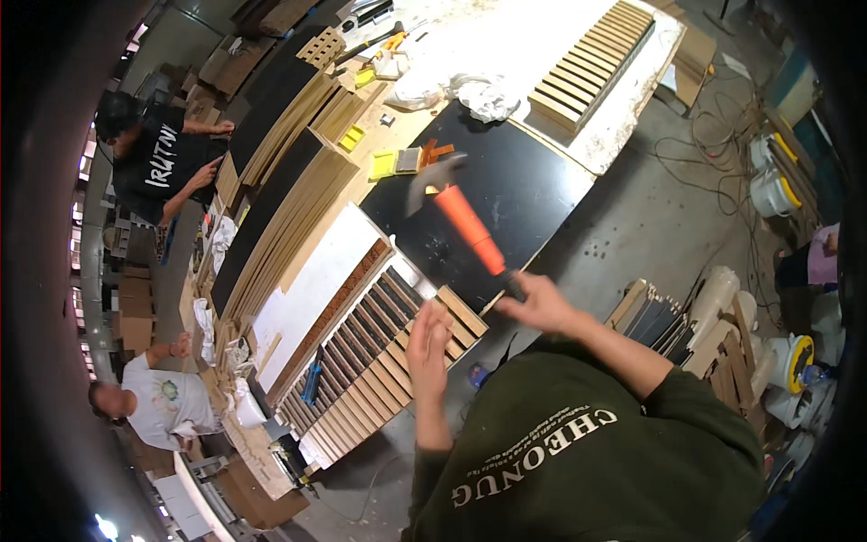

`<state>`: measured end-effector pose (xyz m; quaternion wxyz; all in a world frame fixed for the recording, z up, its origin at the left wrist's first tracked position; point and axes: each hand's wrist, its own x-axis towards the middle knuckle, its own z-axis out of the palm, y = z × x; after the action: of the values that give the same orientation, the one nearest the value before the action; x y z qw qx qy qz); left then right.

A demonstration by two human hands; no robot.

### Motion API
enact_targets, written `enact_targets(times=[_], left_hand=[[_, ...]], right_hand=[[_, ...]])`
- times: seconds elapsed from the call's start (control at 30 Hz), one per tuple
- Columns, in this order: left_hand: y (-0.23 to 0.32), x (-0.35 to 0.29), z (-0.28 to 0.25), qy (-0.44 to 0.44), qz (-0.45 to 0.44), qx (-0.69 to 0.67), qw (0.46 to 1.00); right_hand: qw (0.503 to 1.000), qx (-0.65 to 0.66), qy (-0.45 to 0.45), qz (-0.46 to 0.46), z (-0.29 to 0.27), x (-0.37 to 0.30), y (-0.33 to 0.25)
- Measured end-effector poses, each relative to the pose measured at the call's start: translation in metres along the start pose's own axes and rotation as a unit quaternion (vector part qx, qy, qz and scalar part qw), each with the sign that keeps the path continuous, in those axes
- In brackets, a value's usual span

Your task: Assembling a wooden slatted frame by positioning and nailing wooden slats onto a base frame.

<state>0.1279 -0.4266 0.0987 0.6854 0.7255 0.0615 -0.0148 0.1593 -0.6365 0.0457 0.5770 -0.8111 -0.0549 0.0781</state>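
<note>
My right hand (539, 304) grips the black end of a claw hammer (470, 230) with an orange handle. Its metal head is raised over the black board (533, 194). My left hand (430, 348) is closed, fingers pressed together, at the near right end of a slatted wooden panel (361, 397). A pale, shiny strip (413, 275) shows just beyond those fingertips; whether they hold it is unclear. Evenly spaced wooden slats make up the panel, with dark gaps between them. On the panel lies a blue-handled tool (312, 383).
Stacked wooden strips (298, 217) and a white board (316, 262) lie left of the black board. Farther back are a second slatted panel (591, 68), plastic bags (483, 95) and yellow blocks (384, 164). Two people work along the left side. Cables (713, 154) and buckets (772, 181) occupy the right floor.
</note>
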Motion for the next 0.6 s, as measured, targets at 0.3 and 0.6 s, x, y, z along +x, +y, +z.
enact_targets(times=[0.3, 0.6], left_hand=[[0.025, -0.005, -0.006, 0.255, -0.089, -0.078, 0.96], [-0.039, -0.031, 0.029, 0.179, -0.232, 0.002, 0.956]], right_hand=[[0.993, -0.025, -0.08, -0.082, 0.034, 0.037, 0.017], [0.97, 0.076, -0.222, 0.063, 0.046, 0.043, 0.021]])
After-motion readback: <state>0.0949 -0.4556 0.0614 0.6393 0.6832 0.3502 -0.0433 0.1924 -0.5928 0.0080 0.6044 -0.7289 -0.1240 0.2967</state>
